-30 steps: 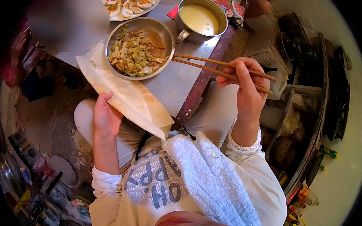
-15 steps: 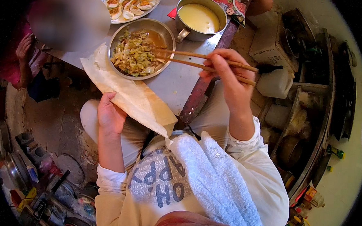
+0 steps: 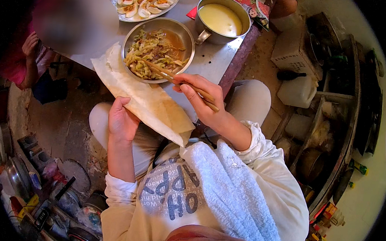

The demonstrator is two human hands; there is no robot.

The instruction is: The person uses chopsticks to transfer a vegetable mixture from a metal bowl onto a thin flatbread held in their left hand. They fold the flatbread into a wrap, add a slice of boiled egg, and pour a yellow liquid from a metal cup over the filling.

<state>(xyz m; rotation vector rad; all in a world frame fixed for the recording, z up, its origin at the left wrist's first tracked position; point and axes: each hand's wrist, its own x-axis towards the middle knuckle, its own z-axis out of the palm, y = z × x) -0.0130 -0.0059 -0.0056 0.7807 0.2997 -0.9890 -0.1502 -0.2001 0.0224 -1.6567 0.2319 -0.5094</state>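
- Your right hand (image 3: pixel 204 104) is pinching wooden chopsticks (image 3: pixel 177 81), their tips lying buried in the shredded food of the metal bowl (image 3: pixel 158 49) just ahead.
- Your left hand (image 3: pixel 122 122) is cupping a flatbread (image 3: pixel 144 99) from beneath, fingers hidden under it.
- The plate of halved eggs (image 3: pixel 146 2) beyond is getting cut off at the top edge.

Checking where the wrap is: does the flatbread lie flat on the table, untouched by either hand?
No. The left hand holds the folded flatbread up in front of the metal bowl of shredded vegetables.
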